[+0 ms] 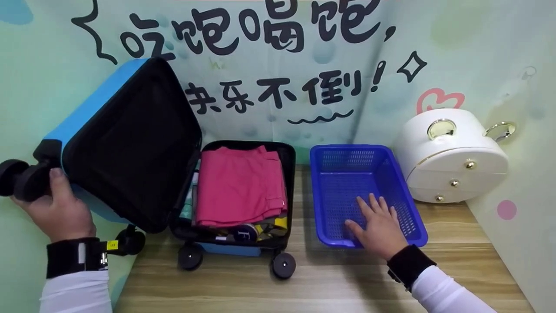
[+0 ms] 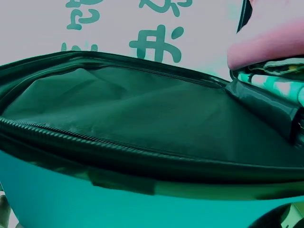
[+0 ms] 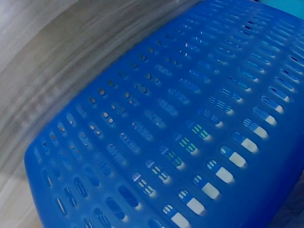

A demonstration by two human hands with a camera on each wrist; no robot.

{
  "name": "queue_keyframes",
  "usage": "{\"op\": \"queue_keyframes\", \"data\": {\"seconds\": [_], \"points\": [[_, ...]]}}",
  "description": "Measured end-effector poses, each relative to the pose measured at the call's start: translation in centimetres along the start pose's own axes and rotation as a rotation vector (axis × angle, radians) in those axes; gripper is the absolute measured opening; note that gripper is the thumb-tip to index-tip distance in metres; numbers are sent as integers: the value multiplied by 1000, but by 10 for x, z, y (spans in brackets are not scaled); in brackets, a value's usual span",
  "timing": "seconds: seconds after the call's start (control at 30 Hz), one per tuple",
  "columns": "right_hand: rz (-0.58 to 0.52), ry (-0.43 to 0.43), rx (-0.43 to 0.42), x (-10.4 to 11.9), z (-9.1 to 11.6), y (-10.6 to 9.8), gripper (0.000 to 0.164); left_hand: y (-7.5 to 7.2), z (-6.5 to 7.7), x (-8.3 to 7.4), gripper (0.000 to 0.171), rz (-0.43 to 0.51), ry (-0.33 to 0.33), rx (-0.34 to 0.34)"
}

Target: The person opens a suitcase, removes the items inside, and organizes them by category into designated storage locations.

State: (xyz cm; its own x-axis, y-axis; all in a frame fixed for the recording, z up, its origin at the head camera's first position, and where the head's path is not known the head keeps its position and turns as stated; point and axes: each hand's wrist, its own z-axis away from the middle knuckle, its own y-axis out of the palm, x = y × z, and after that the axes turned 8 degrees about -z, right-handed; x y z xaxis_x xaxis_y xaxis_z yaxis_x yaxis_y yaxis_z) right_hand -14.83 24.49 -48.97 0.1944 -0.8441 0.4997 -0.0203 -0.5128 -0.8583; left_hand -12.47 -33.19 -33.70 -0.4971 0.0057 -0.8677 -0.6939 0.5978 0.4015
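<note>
At the left, my left hand [image 1: 61, 211] grips a black suitcase wheel [image 1: 32, 180] at the corner of the raised blue lid [image 1: 102, 98], thumb on top. The lid's dark lining [image 2: 142, 109] and zip edge fill much of the left wrist view. The open suitcase base [image 1: 290, 174] holds a folded pink garment [image 1: 241, 184], with a dark round item [image 1: 244, 234] and yellow items in front of it. My right hand [image 1: 380, 226] is spread over the near end of a blue plastic basket [image 1: 318, 195], holding nothing. Slotted basket wall [image 3: 156, 118] fills the right wrist view.
A white rounded case [image 1: 451, 156] with gold knobs and handles stands right of the basket. Behind everything hangs a pale green backdrop [image 1: 269, 126] with black lettering. The wooden table [image 1: 243, 287] runs in front of the suitcase and basket.
</note>
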Motion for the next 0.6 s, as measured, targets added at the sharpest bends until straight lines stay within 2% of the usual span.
{"op": "queue_keyframes", "data": {"seconds": [0.13,0.23,0.33,0.4,0.53,0.6], "points": [[-7,3,3,1,-1,-1,83,-2,6,4,51,-58,53,24],[-8,11,8,1,-2,-2,83,-2,12,9,53,-123,184,68],[-5,17,10,2,-3,-3,82,-1,19,11,58,-200,253,102],[-2,18,9,2,-3,-4,82,0,24,12,64,-250,229,105],[-2,18,11,2,-4,-3,83,2,39,16,77,-462,128,94],[-6,20,15,3,-5,-3,83,1,43,23,82,-563,139,96]]}}
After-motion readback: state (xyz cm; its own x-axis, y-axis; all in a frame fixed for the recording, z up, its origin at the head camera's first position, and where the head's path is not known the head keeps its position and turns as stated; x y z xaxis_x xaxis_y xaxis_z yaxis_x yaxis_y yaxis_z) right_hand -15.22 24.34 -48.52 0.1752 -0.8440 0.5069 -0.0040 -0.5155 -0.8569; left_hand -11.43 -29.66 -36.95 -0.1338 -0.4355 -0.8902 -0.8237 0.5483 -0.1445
